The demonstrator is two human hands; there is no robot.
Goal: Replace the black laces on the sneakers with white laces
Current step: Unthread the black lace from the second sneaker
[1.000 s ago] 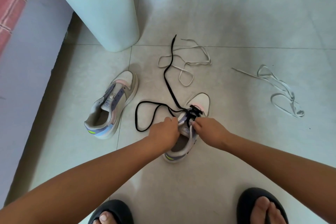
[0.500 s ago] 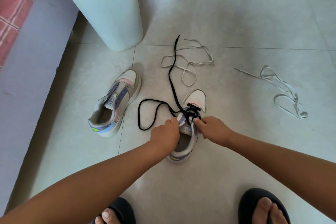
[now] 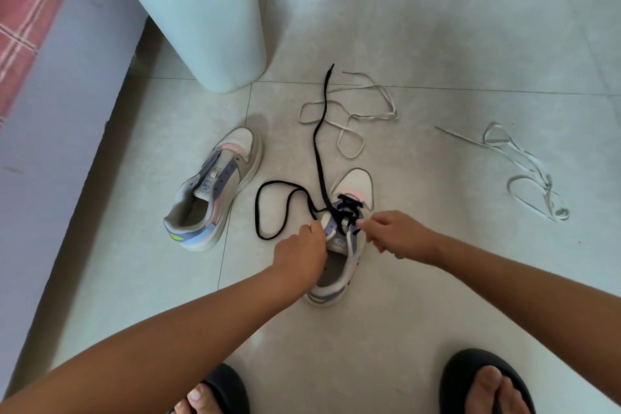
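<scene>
Both hands on the near sneaker [image 3: 349,208] at centre: left hand [image 3: 302,250] grips its collar, right hand [image 3: 396,235] pinches the black lace [image 3: 319,151] trailing toward twelve o'clock. Laceless sneaker [image 3: 215,188] at nine, white laces [image 3: 349,114] at twelve and more white laces [image 3: 524,168] at three.

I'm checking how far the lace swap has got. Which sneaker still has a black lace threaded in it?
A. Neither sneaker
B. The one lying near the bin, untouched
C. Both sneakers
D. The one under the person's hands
D: the black lace crosses the eyelets of the sneaker under the hands, its loose ends trailing on the floor, while the sneaker near the bin shows bare eyelets and no lace.
</scene>
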